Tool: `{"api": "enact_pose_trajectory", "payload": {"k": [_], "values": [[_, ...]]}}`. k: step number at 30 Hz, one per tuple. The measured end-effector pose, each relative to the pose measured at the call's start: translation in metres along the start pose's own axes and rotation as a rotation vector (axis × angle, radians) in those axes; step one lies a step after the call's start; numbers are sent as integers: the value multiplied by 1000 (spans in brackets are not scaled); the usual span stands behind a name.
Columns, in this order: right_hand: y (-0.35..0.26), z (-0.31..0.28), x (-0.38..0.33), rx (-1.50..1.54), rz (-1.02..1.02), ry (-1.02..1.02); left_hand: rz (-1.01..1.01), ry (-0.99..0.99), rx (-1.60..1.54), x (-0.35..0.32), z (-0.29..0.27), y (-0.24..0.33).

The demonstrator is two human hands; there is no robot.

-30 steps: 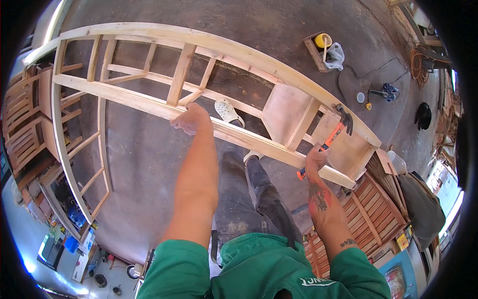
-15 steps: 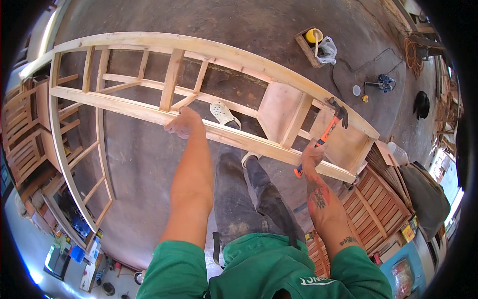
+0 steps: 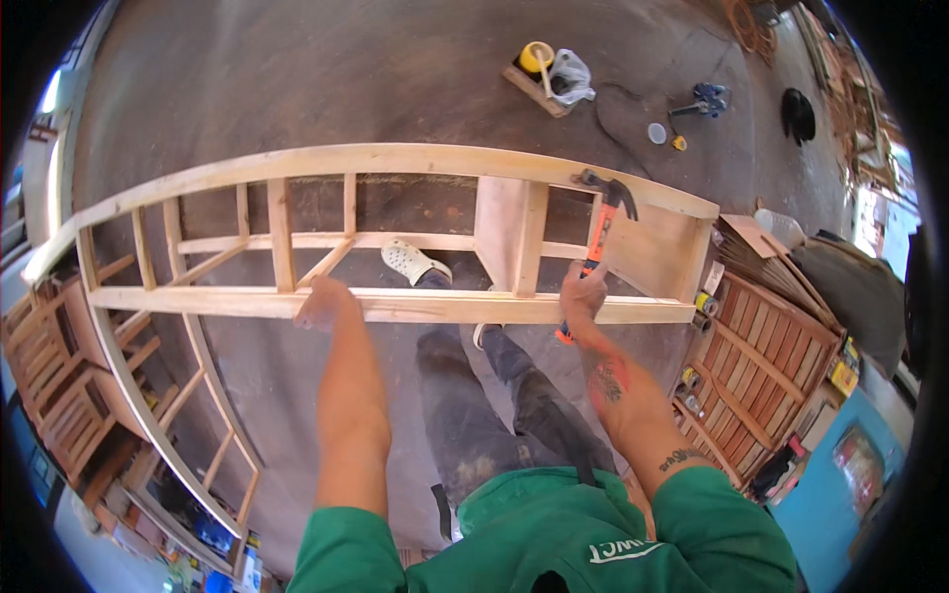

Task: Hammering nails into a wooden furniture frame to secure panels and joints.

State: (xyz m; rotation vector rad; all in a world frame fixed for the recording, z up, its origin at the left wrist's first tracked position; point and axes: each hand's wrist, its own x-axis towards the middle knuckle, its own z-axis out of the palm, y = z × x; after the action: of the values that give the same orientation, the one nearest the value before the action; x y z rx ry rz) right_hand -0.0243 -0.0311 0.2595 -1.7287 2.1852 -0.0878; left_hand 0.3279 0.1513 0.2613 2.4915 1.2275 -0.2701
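Two hands were on the work. The left hand point(image 3: 324, 302) lay closed over the near rail of a long wooden frame point(image 3: 395, 158), left of the frame's middle, fingers curled onto the rail's top edge. The right hand point(image 3: 583, 296) was wrapped tight around the orange handle of a hammer point(image 3: 600, 232), just right of centre in the picture and touching the same near rail.

From that grip the hammer ran up and slightly right, its dark head point(image 3: 610, 185) resting against or just at the far rail, beside a flat upright board point(image 3: 509, 229) set between the two rails. The handle's long axis crossed the frame's long axis nearly square: the frame stretched left to right across the middle of the picture, bowed by the lens, while the hammer pointed away from the person toward the top. Whether the head touched the far rail could not be told.

The right hand was the nearer one to the board and the frame's closed right end; the left hand sat well apart, toward the open ladder-like bays. Under the frame a white clog point(image 3: 413, 262) showed on the concrete floor. A slatted wooden panel point(image 3: 761, 366) leaned at right, and a yellow roll point(image 3: 537, 55) lay on the floor at upper centre.
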Motion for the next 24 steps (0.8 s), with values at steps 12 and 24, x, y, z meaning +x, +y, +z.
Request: {"api": "enact_pose_trajectory", "payload": {"k": [12, 24], "values": [[-8, -9, -4, 57, 48, -55, -30, 53, -34, -5, 0, 4], [2, -3, 0, 113, 35, -101, 6, -7, -107, -1, 2, -5]]}}
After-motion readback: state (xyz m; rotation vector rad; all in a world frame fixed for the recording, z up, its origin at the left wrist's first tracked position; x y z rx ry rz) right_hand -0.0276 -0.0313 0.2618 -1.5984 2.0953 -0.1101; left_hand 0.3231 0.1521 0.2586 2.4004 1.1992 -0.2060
